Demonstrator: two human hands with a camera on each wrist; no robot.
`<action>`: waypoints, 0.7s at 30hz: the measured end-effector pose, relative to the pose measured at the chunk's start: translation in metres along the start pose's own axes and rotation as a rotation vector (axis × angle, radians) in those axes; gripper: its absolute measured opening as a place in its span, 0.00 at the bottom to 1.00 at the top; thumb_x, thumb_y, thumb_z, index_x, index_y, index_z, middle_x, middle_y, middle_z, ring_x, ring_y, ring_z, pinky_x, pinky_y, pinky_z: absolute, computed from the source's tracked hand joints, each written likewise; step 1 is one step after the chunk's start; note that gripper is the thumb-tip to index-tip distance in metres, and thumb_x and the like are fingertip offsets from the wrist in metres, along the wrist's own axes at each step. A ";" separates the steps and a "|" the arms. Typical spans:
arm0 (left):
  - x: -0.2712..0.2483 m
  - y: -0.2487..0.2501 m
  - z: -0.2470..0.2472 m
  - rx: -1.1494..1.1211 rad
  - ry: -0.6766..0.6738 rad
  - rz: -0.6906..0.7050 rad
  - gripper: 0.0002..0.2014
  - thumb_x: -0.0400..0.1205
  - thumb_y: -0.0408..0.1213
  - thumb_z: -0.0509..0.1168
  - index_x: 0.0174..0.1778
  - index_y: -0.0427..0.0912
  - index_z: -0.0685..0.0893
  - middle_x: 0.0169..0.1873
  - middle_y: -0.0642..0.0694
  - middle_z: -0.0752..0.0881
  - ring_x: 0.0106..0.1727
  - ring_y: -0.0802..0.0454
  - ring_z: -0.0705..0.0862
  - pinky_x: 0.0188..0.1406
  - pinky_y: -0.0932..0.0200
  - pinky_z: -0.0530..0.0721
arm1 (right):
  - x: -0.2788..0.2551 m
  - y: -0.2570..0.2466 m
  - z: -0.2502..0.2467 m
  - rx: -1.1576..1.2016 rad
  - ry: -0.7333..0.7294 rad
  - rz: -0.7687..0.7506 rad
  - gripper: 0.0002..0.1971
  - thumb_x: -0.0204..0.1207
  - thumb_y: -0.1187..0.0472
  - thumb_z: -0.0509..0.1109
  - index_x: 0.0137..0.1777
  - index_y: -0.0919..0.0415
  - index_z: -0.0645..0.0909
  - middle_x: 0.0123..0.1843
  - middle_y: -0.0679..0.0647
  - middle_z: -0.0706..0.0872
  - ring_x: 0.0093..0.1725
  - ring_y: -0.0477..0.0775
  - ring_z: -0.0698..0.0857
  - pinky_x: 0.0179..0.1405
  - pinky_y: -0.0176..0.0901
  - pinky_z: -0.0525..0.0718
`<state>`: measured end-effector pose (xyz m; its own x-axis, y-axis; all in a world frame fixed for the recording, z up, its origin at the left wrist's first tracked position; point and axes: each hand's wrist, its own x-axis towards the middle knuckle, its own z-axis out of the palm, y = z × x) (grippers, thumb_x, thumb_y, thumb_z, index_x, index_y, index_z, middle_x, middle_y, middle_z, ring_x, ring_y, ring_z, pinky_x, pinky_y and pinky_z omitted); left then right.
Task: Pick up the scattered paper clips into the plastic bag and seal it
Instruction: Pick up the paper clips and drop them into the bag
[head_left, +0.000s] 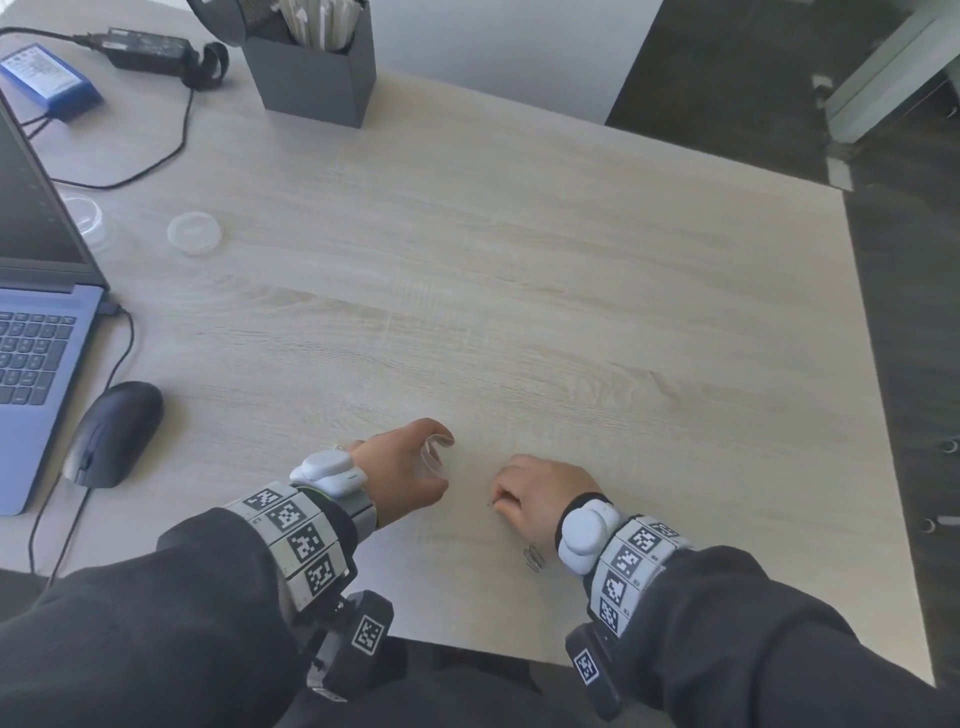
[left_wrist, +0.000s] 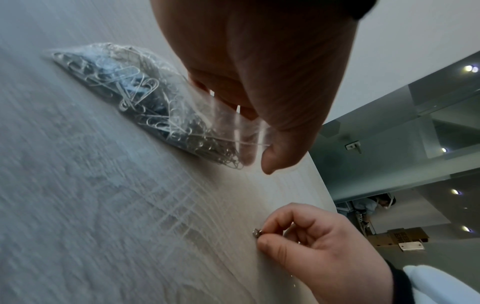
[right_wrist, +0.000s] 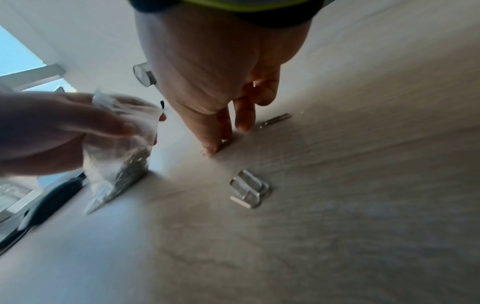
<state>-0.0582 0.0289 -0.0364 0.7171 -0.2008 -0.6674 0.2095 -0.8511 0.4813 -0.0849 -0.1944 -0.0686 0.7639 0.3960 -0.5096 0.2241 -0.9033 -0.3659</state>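
Note:
My left hand pinches the rim of a small clear plastic bag that holds several silver paper clips and rests on the wooden table; the bag's mouth stands open. To its right my right hand pinches a paper clip between thumb and forefinger at the table surface. Loose paper clips lie by my right wrist, seen again as paper clips in the right wrist view, and another clip lies past the fingers there.
An open laptop and a black mouse sit at the left. A clear round lid, a power adapter with cable and a dark grey holder stand further back. The table's right edge drops to dark floor.

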 end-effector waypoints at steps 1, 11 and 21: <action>0.000 0.003 0.001 0.011 -0.005 0.001 0.25 0.65 0.56 0.61 0.59 0.77 0.70 0.49 0.64 0.89 0.52 0.47 0.87 0.61 0.47 0.85 | -0.002 0.005 -0.004 0.005 0.018 0.038 0.08 0.79 0.50 0.61 0.51 0.47 0.81 0.55 0.44 0.81 0.53 0.53 0.83 0.49 0.48 0.82; -0.001 0.023 0.016 0.051 -0.020 0.017 0.22 0.68 0.53 0.59 0.58 0.77 0.70 0.49 0.63 0.89 0.53 0.47 0.87 0.63 0.48 0.84 | -0.031 0.067 -0.025 0.131 0.117 0.345 0.05 0.78 0.49 0.65 0.46 0.46 0.81 0.49 0.43 0.79 0.51 0.50 0.81 0.50 0.44 0.78; -0.002 0.037 0.029 0.056 -0.052 0.052 0.23 0.66 0.54 0.61 0.56 0.80 0.68 0.50 0.66 0.87 0.54 0.47 0.86 0.60 0.46 0.86 | -0.047 0.040 0.003 0.196 0.096 0.176 0.06 0.79 0.54 0.65 0.50 0.51 0.83 0.53 0.45 0.81 0.51 0.50 0.82 0.50 0.40 0.76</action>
<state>-0.0706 -0.0164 -0.0333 0.6905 -0.2687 -0.6716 0.1344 -0.8646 0.4842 -0.1135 -0.2485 -0.0618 0.8368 0.2100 -0.5056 -0.0310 -0.9039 -0.4267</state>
